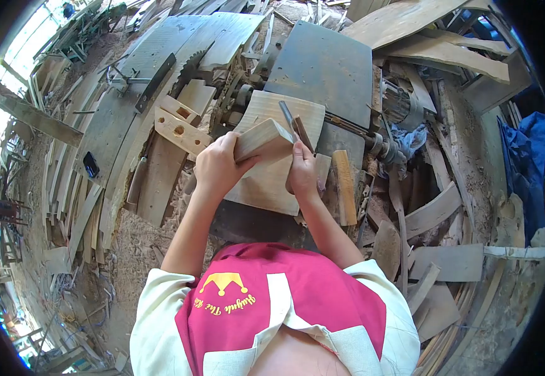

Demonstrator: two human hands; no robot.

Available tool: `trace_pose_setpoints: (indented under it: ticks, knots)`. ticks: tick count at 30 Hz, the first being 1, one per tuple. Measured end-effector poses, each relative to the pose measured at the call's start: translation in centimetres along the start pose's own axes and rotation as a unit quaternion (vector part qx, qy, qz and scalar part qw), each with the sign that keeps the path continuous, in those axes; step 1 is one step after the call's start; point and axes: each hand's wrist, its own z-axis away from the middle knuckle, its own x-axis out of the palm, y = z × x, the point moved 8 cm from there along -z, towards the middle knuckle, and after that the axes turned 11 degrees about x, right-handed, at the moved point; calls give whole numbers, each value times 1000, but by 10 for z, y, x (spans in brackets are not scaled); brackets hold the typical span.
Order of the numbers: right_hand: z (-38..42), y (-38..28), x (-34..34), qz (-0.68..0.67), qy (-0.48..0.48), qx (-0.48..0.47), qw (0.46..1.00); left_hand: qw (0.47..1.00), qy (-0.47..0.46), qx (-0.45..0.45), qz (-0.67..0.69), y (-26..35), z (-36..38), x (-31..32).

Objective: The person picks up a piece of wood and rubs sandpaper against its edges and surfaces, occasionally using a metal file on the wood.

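A short, thick wooden block (264, 139) is gripped by my left hand (217, 164), whose fingers wrap round its left end. My right hand (304, 170) is closed at the block's right end, around the lower part of a narrow dark metal tool (287, 117). Beneath both hands lies a pale wooden board (263, 188) on the machine. A thin brown wood piece (302, 133) stands beside the tool. To the right of my right hand rests a light wooden bar (344, 188).
Left of my hands are wood pieces with holes (181, 131), a round saw blade (190, 67) and a black phone (91, 164). A metal machine table (322, 66) is ahead. Scrap boards (432, 210) lie right, near a blue cloth (528, 169).
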Motion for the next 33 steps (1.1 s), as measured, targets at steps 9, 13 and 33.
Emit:
trace_pose_setpoints:
  ticks: [9, 13, 33]
  knots:
    - [6, -22, 20, 11, -91, -37, 995, 999, 26, -40, -24, -6, 8, -4]
    - [-27, 33, 2, -23, -44, 67, 997, 998, 32, -42, -30, -6, 12, -6]
    - [26, -42, 13, 4, -43, -25, 999, 998, 47, -34, -37, 5, 11, -4]
